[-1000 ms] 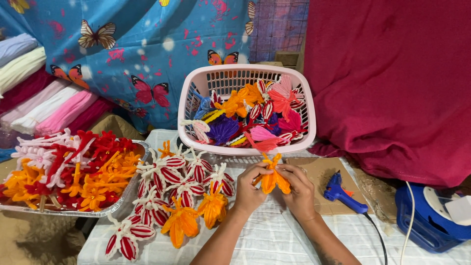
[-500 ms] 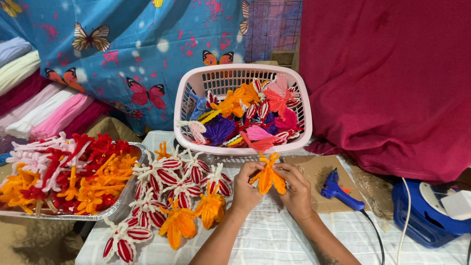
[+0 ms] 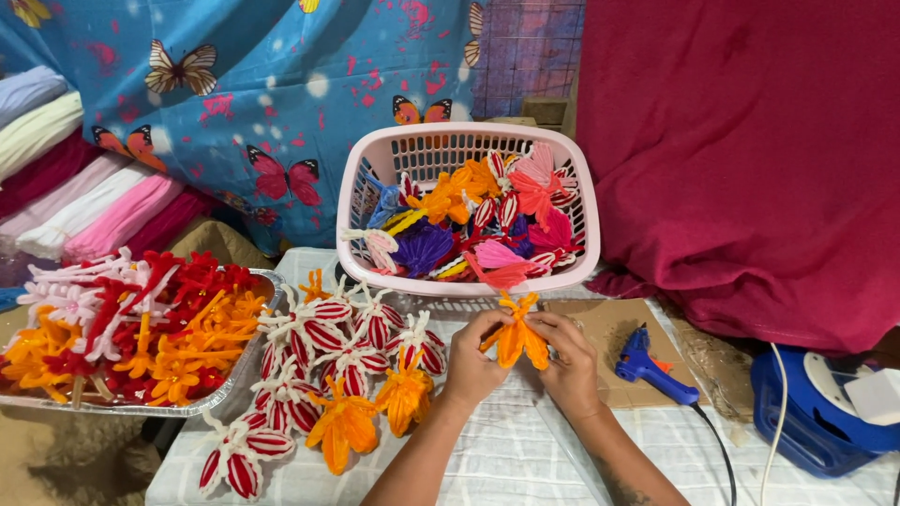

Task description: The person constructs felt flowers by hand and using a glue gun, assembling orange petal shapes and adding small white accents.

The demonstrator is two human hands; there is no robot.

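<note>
Both hands hold one orange pipe-cleaner flower [image 3: 517, 334] above the white cloth-covered table [image 3: 487, 459]. My left hand [image 3: 472, 359] pinches its left petals and my right hand [image 3: 568, 360] grips its right side. Just behind the flower stands a pale pink plastic basket [image 3: 375, 169] filled with orange, pink, purple and striped flowers. To the left of my hands lie several red-and-white striped flowers [image 3: 323, 356] and orange flowers [image 3: 375, 412] on the table.
A foil tray [image 3: 239, 375] of red, orange and white flowers sits at the left. A blue glue gun [image 3: 652, 367] lies on brown cardboard [image 3: 609, 323] to the right, its cord trailing. A blue container [image 3: 816, 422] stands far right. Butterfly cloth and maroon fabric hang behind.
The view has shifted slightly. My hands stay together on the orange flower, turning it a little; nothing else on the table has moved.
</note>
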